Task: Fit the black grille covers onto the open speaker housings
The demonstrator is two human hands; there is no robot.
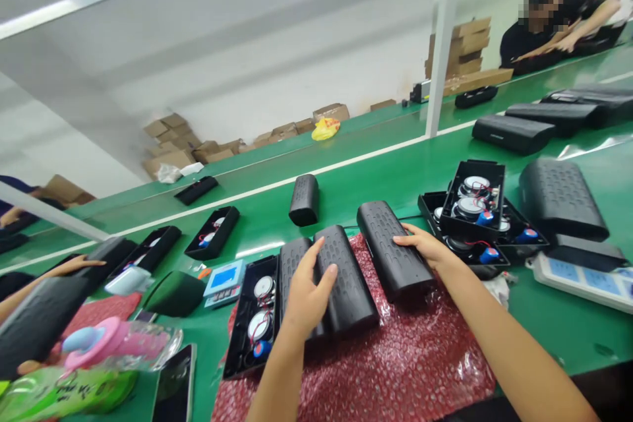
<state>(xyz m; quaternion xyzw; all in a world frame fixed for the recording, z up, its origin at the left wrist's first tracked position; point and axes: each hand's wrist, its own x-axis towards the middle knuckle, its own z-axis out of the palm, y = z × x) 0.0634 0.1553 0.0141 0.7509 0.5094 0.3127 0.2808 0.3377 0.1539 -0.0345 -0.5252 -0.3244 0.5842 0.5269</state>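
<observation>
Black speakers with dimpled covers lie before me on red bubble wrap point(395, 356). My right hand point(428, 247) grips the side of the right-hand speaker point(390, 244), its fingers over the top face. My left hand point(309, 293) rests over two speakers standing side by side, the nearer one point(346, 283) under its thumb and another point(291, 257) partly hidden behind it. Its thumb and forefinger are stretched apart; the other fingers are hidden. Left of it lies an open speaker shell point(247, 323) with round drivers, red wires and a blue battery showing.
Open shells point(472, 198) are stacked at right, beside a speaker point(564, 198) and a power strip point(583, 277). A speaker point(304, 199) stands on the green belt point(356, 178). At left are a pink bottle point(123, 343), a phone point(174, 382) and a co-worker's hand point(74, 266).
</observation>
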